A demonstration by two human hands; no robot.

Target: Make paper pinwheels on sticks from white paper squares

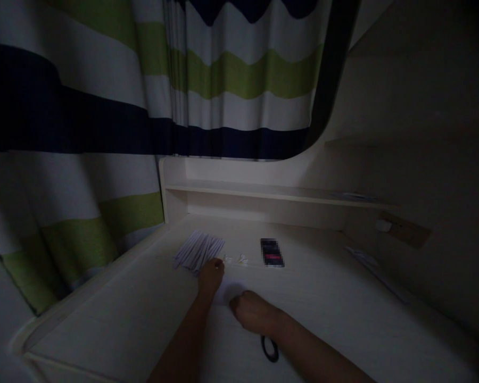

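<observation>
Paper point(228, 289) lay at the lower centre between left hand point(211, 275) and right hand point(252, 310), fingers curled but their hold impossible to tell, where light, even pressure seemed best against creasing.

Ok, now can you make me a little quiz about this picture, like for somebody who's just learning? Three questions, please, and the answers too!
1. Which hand is nearer the pile of thin white strips?
2. True or false: the black loop is farther from the person than the dark, pixelated rectangle.
3. Which colours make the bands on the curtains?
A) red and yellow
B) white, green and dark blue
C) pink and orange

Key:
1. The left hand; its fingers are right by the pile.
2. False. The loop is nearer, down beside the wrist of the right hand.
3. B
</observation>
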